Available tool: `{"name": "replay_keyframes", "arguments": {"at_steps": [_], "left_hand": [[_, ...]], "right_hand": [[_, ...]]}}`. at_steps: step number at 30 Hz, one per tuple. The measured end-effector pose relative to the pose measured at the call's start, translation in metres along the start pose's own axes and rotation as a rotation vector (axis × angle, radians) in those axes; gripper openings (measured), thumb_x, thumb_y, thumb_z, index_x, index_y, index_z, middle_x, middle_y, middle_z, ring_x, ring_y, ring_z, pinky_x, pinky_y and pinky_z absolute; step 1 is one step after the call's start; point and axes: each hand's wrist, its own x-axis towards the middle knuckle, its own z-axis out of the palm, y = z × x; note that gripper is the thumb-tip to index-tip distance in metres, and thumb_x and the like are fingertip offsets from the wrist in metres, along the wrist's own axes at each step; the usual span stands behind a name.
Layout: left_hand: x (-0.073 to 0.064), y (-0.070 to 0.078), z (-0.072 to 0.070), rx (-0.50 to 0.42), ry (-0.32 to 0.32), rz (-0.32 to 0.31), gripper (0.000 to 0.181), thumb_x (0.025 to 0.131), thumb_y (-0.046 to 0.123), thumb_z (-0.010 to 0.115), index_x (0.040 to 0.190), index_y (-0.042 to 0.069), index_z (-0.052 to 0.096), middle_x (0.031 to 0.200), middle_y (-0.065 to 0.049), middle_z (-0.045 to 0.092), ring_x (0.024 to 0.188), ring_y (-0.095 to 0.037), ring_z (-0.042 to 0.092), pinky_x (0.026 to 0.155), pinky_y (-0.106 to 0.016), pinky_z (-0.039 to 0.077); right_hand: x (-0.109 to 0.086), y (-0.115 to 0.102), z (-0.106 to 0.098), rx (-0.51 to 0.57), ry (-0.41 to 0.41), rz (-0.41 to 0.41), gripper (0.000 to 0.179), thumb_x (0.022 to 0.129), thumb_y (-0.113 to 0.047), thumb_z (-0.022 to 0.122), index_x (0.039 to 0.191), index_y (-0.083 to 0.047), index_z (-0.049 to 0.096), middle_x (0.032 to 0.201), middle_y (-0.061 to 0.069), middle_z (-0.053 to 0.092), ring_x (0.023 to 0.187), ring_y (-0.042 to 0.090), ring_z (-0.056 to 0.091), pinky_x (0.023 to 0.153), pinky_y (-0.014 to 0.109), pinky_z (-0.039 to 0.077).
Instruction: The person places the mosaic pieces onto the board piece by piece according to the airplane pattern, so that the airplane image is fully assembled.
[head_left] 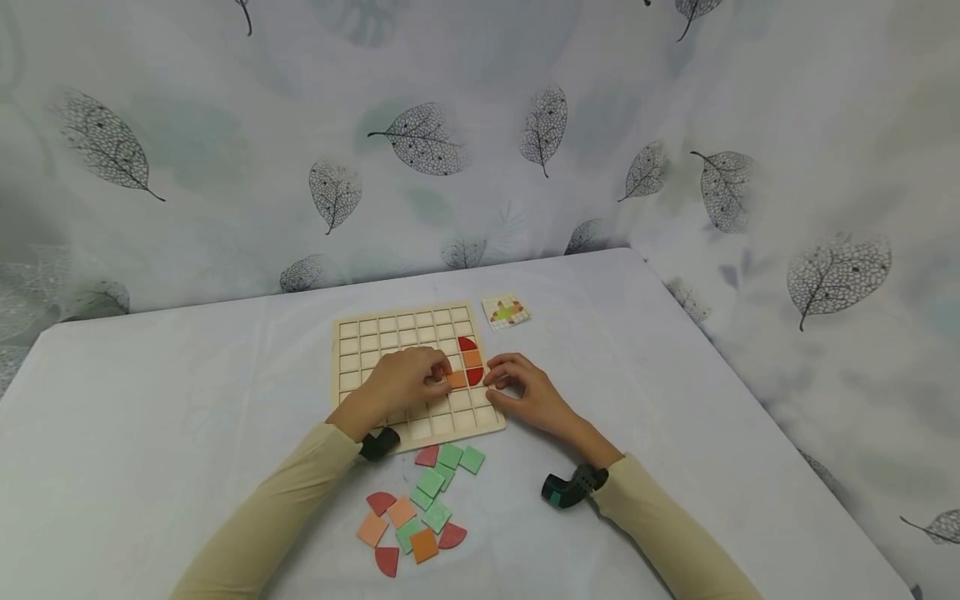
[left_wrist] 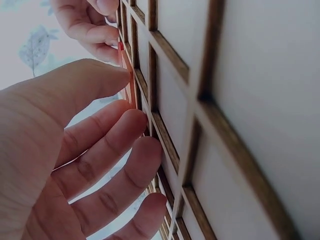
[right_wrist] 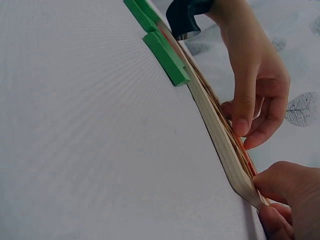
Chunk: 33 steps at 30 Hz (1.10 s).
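A wooden grid board [head_left: 367, 323] lies on the table. Over its right half, my left hand [head_left: 408, 375] pinches an orange square tile [head_left: 457, 380] between thumb and index finger, low at a grid cell; whether the tile sits fully in it I cannot tell. My right hand [head_left: 531, 398] holds the board's right edge, its fingertips on the rim [right_wrist: 235, 175]. Beside the right rim stand an upper red quarter-round tile [head_left: 467, 343], another orange tile [head_left: 472, 358] and a lower red quarter-round tile [head_left: 475, 377], in one column.
In front of the board lie several loose tiles: green squares [head_left: 431, 482], orange squares [head_left: 423, 546] and red quarter-rounds [head_left: 452, 536]. A small pattern card [head_left: 506, 312] lies behind the board's right corner. Leaf-printed cloth [head_left: 465, 208] hangs behind the white table [head_left: 187, 417].
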Motion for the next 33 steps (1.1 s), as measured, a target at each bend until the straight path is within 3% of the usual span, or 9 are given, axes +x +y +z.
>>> {"name": "replay_keyframes", "arguments": {"at_steps": [2,7,9,18,24,29,33], "left_hand": [[0.0,0.0,-0.001,0.006,0.0,0.004,0.014,0.09,0.023,0.068,0.097,0.012,0.068,0.087,0.002,0.065,0.075,-0.011,0.058,0.066,-0.032,0.048],[-0.001,0.0,-0.002,0.008,0.001,0.009,0.013,0.09,0.023,0.068,0.097,0.012,0.068,0.087,0.002,0.064,0.075,-0.011,0.058,0.066,-0.032,0.048],[-0.002,0.0,-0.002,0.009,0.002,0.009,0.013,0.09,0.023,0.068,0.097,0.012,0.069,0.087,0.002,0.065,0.076,-0.011,0.058,0.066,-0.032,0.048],[-0.007,0.0,-0.005,-0.008,0.008,0.024,0.01,0.091,0.022,0.068,0.096,0.014,0.069,0.087,0.003,0.066,0.075,-0.011,0.059,0.064,-0.03,0.048],[-0.016,-0.001,-0.006,-0.021,0.003,0.012,0.012,0.091,0.025,0.066,0.098,0.016,0.07,0.085,0.008,0.064,0.072,-0.006,0.056,0.065,-0.029,0.047],[-0.024,-0.003,-0.008,-0.021,0.002,0.039,0.014,0.091,0.026,0.067,0.097,0.015,0.07,0.082,0.008,0.063,0.069,-0.005,0.054,0.061,-0.025,0.045],[-0.031,-0.003,-0.011,-0.03,0.002,0.075,0.012,0.091,0.026,0.067,0.095,0.015,0.07,0.081,0.008,0.063,0.066,-0.004,0.053,0.058,-0.023,0.044]], "right_hand": [[0.0,-0.011,-0.001,0.004,0.0,0.011,0.014,0.087,-0.001,0.071,0.1,0.0,0.067,0.123,0.018,0.056,0.099,0.026,0.061,0.087,0.031,0.051],[0.001,-0.012,0.0,0.005,-0.001,0.017,0.014,0.086,0.0,0.071,0.1,0.001,0.067,0.123,0.019,0.056,0.101,0.028,0.061,0.088,0.035,0.052],[0.001,-0.001,0.001,0.001,-0.002,0.007,0.014,0.087,-0.004,0.072,0.1,-0.003,0.068,0.123,0.015,0.056,0.1,0.024,0.061,0.087,0.03,0.051],[0.0,-0.002,0.0,-0.011,0.0,-0.005,0.014,0.087,-0.005,0.071,0.1,-0.002,0.068,0.122,0.015,0.056,0.099,0.024,0.061,0.087,0.028,0.051],[0.001,-0.005,0.001,-0.018,0.01,0.009,0.015,0.086,0.0,0.071,0.1,0.002,0.067,0.122,0.021,0.056,0.099,0.031,0.061,0.087,0.038,0.052],[0.001,-0.007,0.003,-0.014,0.003,0.012,0.015,0.086,0.007,0.068,0.1,0.01,0.064,0.122,0.029,0.053,0.099,0.04,0.06,0.087,0.047,0.05],[0.001,-0.005,0.002,-0.015,0.007,-0.001,0.016,0.085,0.006,0.069,0.1,0.008,0.065,0.122,0.027,0.054,0.099,0.038,0.06,0.086,0.044,0.051]]}}
